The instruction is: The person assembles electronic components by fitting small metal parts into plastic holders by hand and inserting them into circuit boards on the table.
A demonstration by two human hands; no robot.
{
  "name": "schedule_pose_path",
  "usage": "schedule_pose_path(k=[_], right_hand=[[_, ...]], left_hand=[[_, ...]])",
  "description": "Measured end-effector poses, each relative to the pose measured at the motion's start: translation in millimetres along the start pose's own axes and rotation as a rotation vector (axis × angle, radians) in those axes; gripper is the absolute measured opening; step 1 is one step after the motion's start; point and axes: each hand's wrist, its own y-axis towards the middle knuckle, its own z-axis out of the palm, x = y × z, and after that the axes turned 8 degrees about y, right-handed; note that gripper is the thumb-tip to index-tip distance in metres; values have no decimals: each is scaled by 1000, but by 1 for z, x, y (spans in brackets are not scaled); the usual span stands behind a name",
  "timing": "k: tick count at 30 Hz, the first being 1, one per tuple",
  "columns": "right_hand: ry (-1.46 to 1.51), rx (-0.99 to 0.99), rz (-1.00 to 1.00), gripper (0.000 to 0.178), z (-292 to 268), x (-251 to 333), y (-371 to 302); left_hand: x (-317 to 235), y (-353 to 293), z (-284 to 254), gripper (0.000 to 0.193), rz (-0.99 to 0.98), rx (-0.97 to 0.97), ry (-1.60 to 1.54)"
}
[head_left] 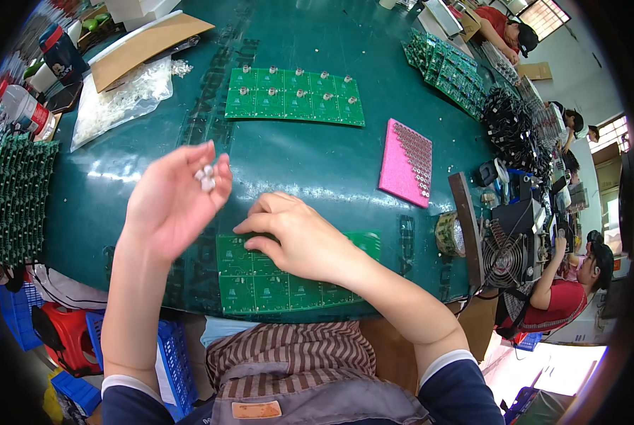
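Observation:
My left hand (182,202) is turned palm up, its fingers curled around several small white parts (205,178). Below it to the right lies a green circuit board panel (271,290), divided into repeated sections. My right hand (295,237) reaches over the panel's upper left part. Its thumb and index finger come close together at the board, and what is between them, if anything, is too small to make out. The right hand and forearm hide part of the panel. Farther away, a second green panel (288,106) carries two rows of small upright metal-looking components (299,93).
A pink foam block (396,170) holds rows of small round parts. On the left are a clear bag of white parts (122,106), a bottle (26,106) and stacked circuit boards (16,198). More boards (444,71), black cables (511,127), a tape roll (449,234) and a fan (504,262) stand right. Other people sit beyond.

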Motion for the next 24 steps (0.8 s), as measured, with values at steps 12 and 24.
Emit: schedule_pose_path(k=[12, 24], right_hand=[[-671, -699, 269, 13, -138, -109, -22], [-672, -680, 397, 4, -146, -120, -28]], left_hand=[[91, -49, -16, 24, 36, 140, 244], [136, -37, -24, 19, 60, 228, 539]])
